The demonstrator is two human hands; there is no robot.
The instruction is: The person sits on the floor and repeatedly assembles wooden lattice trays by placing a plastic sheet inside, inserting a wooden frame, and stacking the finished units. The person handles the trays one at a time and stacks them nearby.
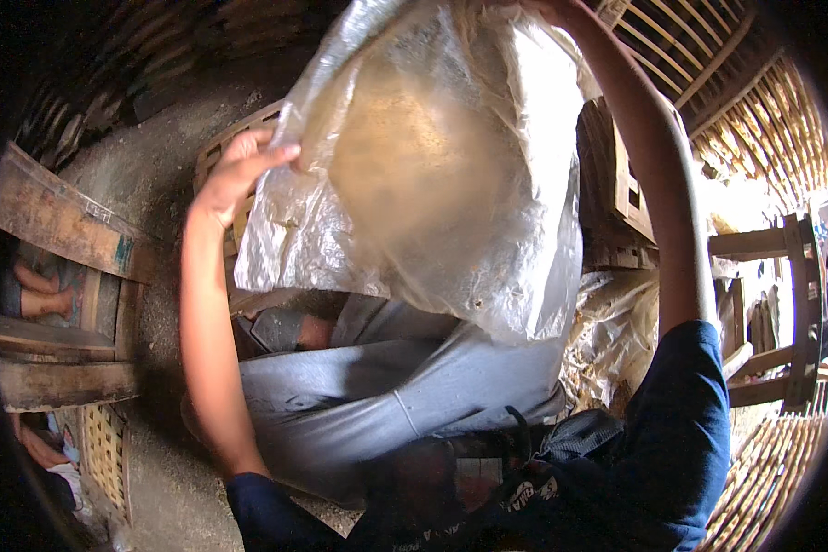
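Clear, crinkled plastic fills the middle of the head view: a large bag (432,175) held up in the air in front of the person, with a round, flat, tan disc (414,161) showing dimly through it. The bag hangs from about twelve o'clock down to the centre, its lower edge drooping over the person's lap.

At about ten o'clock the left hand (239,170) has its fingers closed on the bag's left edge, thumb and fingertips pinching the film. The left forearm runs down from there to a dark blue sleeve at six o'clock. The right arm reaches up along the bag's right side toward one o'clock; the right hand (547,9) is cut off by the top rim, right at the bag's upper edge, and I cannot tell whether its fingers are pinched or spread.

Below the bag lie grey trousers (386,386) across the person's knees. A slatted wooden crate (225,147) sits behind the left hand, partly hidden by the bag. At three o'clock stands a stack of wooden frames (626,193), with more crumpled plastic (612,331) just below it. At nine o'clock heavy wooden beams (60,221) cross, and another person's bare feet (41,290) show between them. Woven bamboo racks (764,120) curve along the rim at two o'clock.
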